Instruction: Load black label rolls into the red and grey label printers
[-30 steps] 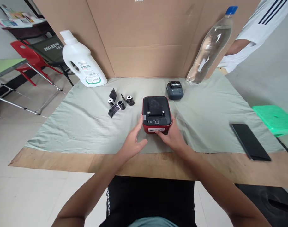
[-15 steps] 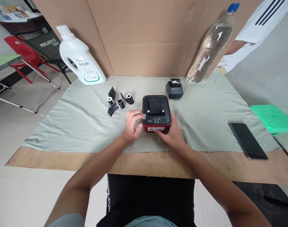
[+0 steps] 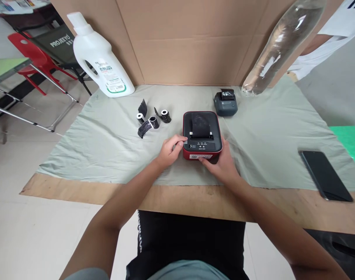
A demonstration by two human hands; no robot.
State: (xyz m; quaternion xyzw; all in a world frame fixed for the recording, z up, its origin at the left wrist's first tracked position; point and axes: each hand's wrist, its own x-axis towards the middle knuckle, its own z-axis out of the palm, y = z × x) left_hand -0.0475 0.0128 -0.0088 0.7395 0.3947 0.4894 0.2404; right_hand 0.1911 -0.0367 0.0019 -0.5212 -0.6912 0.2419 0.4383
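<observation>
A small red and black label printer [image 3: 202, 134] sits mid-table on a pale green cloth [image 3: 92, 144]. My left hand [image 3: 171, 151] has its fingers curled against the printer's front left corner, fingertips on its left edge. My right hand [image 3: 221, 165] holds the printer's front right side, thumb under the red front face. Three small black label rolls [image 3: 152, 118], partly unwound, lie just left of the printer.
A smaller grey printer [image 3: 225, 103] stands behind. A white detergent jug [image 3: 98, 58] is at back left, a clear plastic bottle [image 3: 278, 48] at back right against cardboard. A black phone [image 3: 326, 175] lies right. Another person's arm in a white shirt [image 3: 326, 39] shows far right.
My left hand went from open beside the printer to curled against its front left corner. The view shifted, so everything sits a little further right.
</observation>
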